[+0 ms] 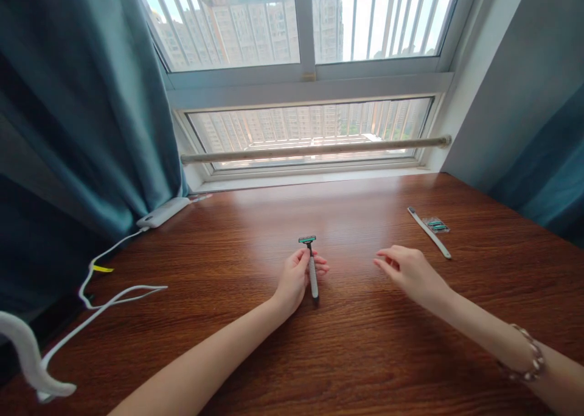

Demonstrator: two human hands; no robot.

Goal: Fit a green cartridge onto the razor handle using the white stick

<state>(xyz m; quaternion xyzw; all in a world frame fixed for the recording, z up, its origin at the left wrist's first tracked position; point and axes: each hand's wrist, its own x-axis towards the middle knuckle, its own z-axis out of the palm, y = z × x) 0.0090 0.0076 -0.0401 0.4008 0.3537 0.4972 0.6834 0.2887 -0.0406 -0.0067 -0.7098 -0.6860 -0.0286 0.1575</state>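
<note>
My left hand (294, 279) holds a razor (312, 270) with a grey handle and a green-edged head, its fingers closed round the handle just above the wooden table (356, 343). The razor's head points away from me. My right hand (406, 270) hovers a short way to the right, fingers loosely apart and holding nothing. A bracelet sits on my right wrist. Further right on the table lie a thin grey stick-like handle (429, 232) and a small clear packet with green razor cartridges (437, 225).
A white power strip (163, 212) lies at the table's back left, its white cable (104, 300) trailing along the left edge. Teal curtains (77, 118) hang on both sides. A barred window (310, 69) stands behind the table.
</note>
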